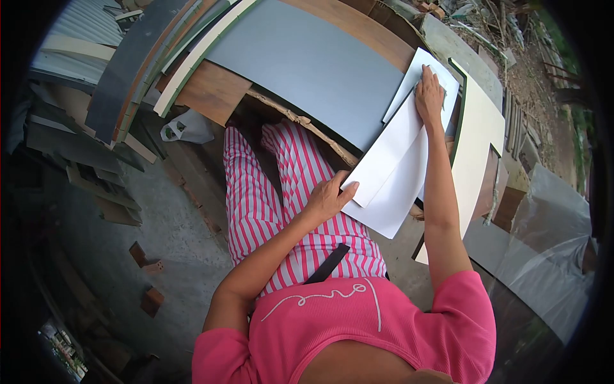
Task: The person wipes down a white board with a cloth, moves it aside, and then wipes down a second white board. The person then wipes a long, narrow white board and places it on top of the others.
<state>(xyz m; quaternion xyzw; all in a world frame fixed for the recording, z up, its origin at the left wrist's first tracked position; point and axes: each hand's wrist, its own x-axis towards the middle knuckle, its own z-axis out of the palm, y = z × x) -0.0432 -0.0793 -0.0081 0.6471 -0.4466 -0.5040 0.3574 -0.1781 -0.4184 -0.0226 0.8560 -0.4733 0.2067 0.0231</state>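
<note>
Hands well apart on the white sheets (390,173), centre right of frame.
Left hand (327,200) pinches the near corner; right hand (428,96) lies flat and open on the far end, over the grey panel (307,70). Sheets look thin, light, bendy and slick, so grip them by the edges.

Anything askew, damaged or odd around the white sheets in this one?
Yes. The white sheets, gripped at a corner by the left hand and pressed flat by the right hand, are fanned out of square. The cardboard edge beneath the grey panel is ragged. Broken brick pieces lie on the floor.
</note>
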